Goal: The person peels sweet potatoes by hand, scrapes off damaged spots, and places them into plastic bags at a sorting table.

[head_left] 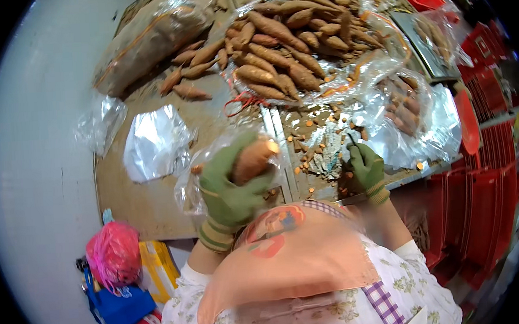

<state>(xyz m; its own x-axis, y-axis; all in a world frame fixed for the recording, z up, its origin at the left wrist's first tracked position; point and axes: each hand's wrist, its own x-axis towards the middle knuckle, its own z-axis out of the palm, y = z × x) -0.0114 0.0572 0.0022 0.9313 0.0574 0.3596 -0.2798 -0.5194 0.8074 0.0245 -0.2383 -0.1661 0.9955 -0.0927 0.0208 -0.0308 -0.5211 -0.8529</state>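
My left hand, in a green knit glove, is closed around a sweet potato whose cut end shows pale orange. A clear plastic bag lies under and beside that hand. My gloved right hand is closed on a small knife; only a thin dark part sticks out past the fingers. Orange trimmings are scattered over the table beside it. Beyond both hands, a large heap of sweet potatoes rests in an open clear plastic bag.
A full sack lies at the far left of the table. Flat plastic bags are to the left. A bag of sweet potatoes sits at the right by a scale. Red crates stand right; a pink bag lower left.
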